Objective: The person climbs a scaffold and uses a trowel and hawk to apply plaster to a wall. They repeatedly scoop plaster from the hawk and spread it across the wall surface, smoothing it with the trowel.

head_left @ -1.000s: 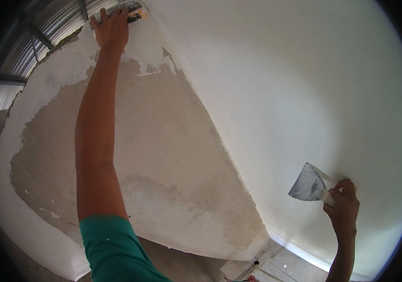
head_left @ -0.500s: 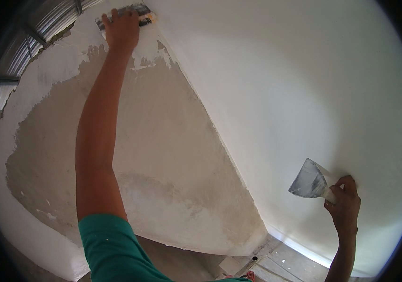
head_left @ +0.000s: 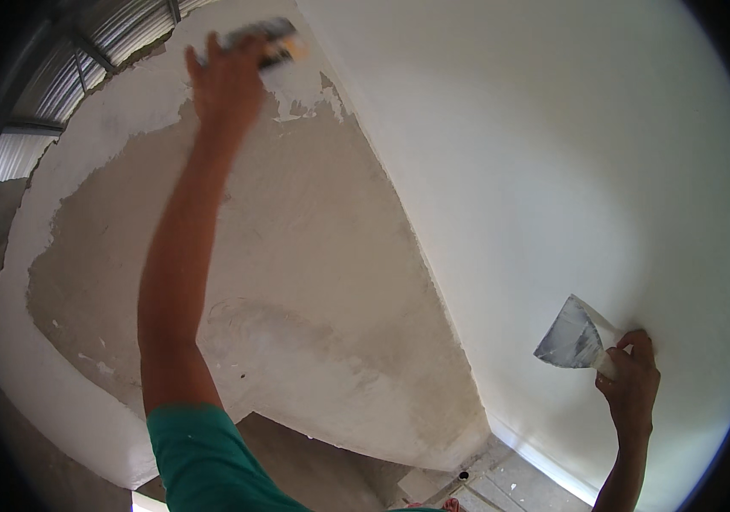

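Note:
My left hand [head_left: 226,77] is raised high on a wall of patchy plaster [head_left: 296,256], closed on a dark trowel [head_left: 271,43] with an orange part; both are smeared by motion. Pale filler [head_left: 126,107] covers the wall's top and left border around a bare grey-beige middle. My right hand [head_left: 629,375] holds a putty knife [head_left: 571,341] by its pale handle, its smeared metal blade pointing left, at the smooth white wall [head_left: 604,145] on the right. I cannot tell whether the knuckles touch that wall.
Corrugated metal roofing [head_left: 19,158] on steel bars [head_left: 92,51] shows past the jagged top left edge of the plastered wall. A grey floor [head_left: 518,474] with pale scraps and a small dark round hole [head_left: 465,475] lies below, at the inner corner.
My left hand with the trowel has moved right and, in the latest half second, somewhat down in the picture. My right hand has shifted only slightly, still holding the putty knife.

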The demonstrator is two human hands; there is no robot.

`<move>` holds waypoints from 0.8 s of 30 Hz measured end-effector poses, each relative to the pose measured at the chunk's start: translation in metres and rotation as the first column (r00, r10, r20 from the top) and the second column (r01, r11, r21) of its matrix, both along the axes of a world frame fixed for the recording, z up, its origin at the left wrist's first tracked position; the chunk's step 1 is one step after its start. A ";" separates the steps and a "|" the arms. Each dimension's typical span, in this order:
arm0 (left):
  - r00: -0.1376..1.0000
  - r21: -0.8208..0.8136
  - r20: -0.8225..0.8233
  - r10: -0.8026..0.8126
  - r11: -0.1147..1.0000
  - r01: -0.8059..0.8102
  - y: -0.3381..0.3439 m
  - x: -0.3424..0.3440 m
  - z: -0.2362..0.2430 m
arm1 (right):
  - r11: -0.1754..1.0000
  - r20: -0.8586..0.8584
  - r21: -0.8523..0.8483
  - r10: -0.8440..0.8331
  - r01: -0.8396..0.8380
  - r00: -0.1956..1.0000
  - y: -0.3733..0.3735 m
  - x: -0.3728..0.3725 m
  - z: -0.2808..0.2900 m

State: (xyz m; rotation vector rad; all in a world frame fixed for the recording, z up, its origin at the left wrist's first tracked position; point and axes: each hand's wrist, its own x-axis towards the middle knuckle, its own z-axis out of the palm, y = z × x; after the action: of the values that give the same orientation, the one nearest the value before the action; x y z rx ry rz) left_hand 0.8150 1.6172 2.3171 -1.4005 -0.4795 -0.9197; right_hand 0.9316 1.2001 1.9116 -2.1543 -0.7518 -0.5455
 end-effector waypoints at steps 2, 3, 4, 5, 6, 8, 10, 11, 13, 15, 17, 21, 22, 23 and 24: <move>0.997 0.115 0.071 0.010 0.993 -0.018 0.019 -0.008 0.053 | 1.000 -0.001 -0.002 0.006 -0.006 1.000 0.002 0.000 -0.003; 0.991 0.104 0.113 0.072 0.991 -0.084 0.024 -0.007 0.069 | 1.000 -0.004 -0.005 0.005 -0.005 1.000 0.002 0.001 -0.004; 0.979 0.088 0.155 0.130 0.986 -0.145 0.027 -0.004 0.082 | 1.000 -0.007 -0.010 -0.001 0.000 1.000 0.000 0.001 -0.005; 0.962 0.069 0.195 0.190 0.976 -0.206 0.026 -0.002 0.088 | 1.000 -0.009 -0.014 -0.004 0.004 1.000 0.000 0.002 -0.005; 0.961 0.053 0.189 0.201 0.975 -0.215 0.025 0.000 0.092 | 1.000 -0.003 -0.010 -0.004 0.004 1.000 -0.001 0.002 -0.005; 0.958 0.022 0.174 0.229 0.972 -0.236 0.026 0.002 0.096 | 1.000 0.007 -0.002 -0.002 0.002 1.000 -0.001 0.002 -0.005; 0.961 -0.003 0.153 0.228 0.973 -0.230 0.029 0.000 0.095 | 1.000 -0.013 0.021 0.003 -0.003 1.000 0.000 0.002 -0.006; 0.963 -0.016 0.142 0.228 0.973 -0.228 0.030 -0.001 0.093 | 0.999 -0.024 0.032 0.006 -0.005 1.000 0.000 0.002 -0.006; 0.962 -0.054 0.104 0.251 0.968 -0.246 0.033 -0.004 0.083 | 1.000 -0.010 0.012 -0.005 0.005 1.000 0.003 0.000 -0.006; 0.962 -0.068 0.061 0.266 0.963 -0.261 0.032 -0.006 0.056 | 1.000 -0.024 -0.003 -0.014 0.014 1.000 0.002 0.001 -0.004; 0.964 -0.070 0.005 0.267 0.962 -0.266 0.036 -0.015 0.009 | 1.000 -0.070 -0.007 -0.017 0.017 0.997 0.002 0.000 -0.004; 0.984 -0.106 -0.097 0.148 0.982 -0.158 0.028 -0.031 -0.067 | 0.999 -0.025 0.034 0.018 -0.017 1.000 -0.001 0.004 -0.004; 0.991 -0.099 -0.091 0.100 0.989 -0.109 0.019 -0.030 -0.068 | 1.000 -0.037 0.023 0.010 -0.009 0.999 -0.001 0.004 -0.002; 0.994 -0.090 -0.087 0.059 0.994 -0.067 0.007 -0.031 -0.064 | 1.000 -0.052 0.013 0.008 -0.008 0.999 -0.002 0.004 -0.001; 0.997 -0.076 -0.023 0.072 0.994 -0.074 -0.003 -0.029 -0.045 | 1.000 -0.049 0.005 0.005 -0.005 0.999 -0.002 0.004 0.000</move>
State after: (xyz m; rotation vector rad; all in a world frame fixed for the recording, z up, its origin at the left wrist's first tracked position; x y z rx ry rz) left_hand 0.7862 1.6145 2.2719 -1.4510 -0.5528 -0.8348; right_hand 0.9361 1.1984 1.9119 -2.1532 -0.7282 -0.4900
